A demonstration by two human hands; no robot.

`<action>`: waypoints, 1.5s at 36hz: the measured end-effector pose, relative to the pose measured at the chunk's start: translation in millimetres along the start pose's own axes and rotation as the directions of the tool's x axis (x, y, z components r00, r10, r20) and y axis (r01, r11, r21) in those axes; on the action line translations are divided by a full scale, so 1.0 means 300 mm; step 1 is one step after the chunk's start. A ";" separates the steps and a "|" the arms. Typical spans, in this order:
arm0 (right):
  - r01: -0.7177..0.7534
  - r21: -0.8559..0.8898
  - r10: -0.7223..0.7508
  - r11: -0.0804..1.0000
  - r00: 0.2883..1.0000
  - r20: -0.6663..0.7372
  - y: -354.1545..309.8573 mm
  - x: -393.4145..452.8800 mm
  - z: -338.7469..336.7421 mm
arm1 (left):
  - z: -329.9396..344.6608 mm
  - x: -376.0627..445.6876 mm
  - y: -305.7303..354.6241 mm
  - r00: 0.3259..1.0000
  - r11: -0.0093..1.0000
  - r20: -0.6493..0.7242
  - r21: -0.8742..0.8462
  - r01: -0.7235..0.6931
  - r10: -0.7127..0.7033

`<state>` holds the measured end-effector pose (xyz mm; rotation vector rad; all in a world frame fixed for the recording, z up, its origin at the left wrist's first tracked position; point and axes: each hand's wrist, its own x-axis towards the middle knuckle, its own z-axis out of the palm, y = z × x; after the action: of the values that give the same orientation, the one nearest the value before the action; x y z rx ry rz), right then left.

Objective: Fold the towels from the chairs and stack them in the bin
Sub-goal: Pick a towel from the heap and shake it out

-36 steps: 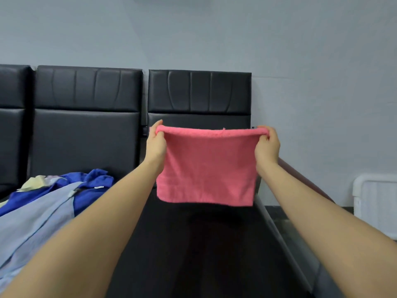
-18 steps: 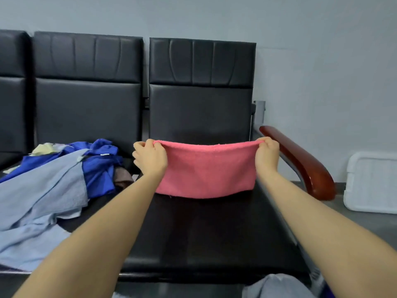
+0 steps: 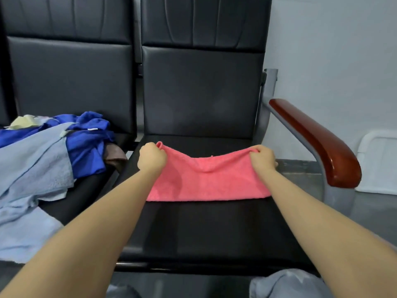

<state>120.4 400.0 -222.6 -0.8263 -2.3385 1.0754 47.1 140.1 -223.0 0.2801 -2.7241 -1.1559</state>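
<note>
Pink towel lies on black chair seat, long axis left-right.
Left hand and right hand each pinch a far corner, fingers curled round cloth; towel's body spreads toward the person.

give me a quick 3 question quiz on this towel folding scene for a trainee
1. True or false: the pink towel hangs in the air, clear of the chair seat.
2. Which hand grips the towel corner nearer the wooden armrest? A) left hand B) right hand C) neither
3. Fill in: the pile of blue cloths lies on the seat to the ____ of the towel.

Key:
1. False; its lower part lies on the seat.
2. B; the right hand grips that corner, and the left hand grips the other.
3. left
</note>
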 end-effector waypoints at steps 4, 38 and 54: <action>0.018 -0.068 -0.014 0.998 0.998 0.057 0.033 0.025 0.051 | 0.057 0.028 -0.045 0.997 0.999 0.064 0.030 0.038 -0.040; 0.646 -0.204 -0.455 0.735 0.694 0.558 0.026 -0.080 0.245 | 0.102 -0.039 -0.106 0.991 0.797 -0.002 0.595 0.106 -0.131; 0.629 -0.447 -0.191 0.637 0.690 0.699 0.000 -0.185 0.267 | 0.035 -0.096 -0.169 0.991 0.856 0.026 0.501 -0.125 0.129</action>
<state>112.9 320.5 -278.6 -0.0173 -3.3121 0.2449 78.0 119.4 -269.2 0.1609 -2.9388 -0.3876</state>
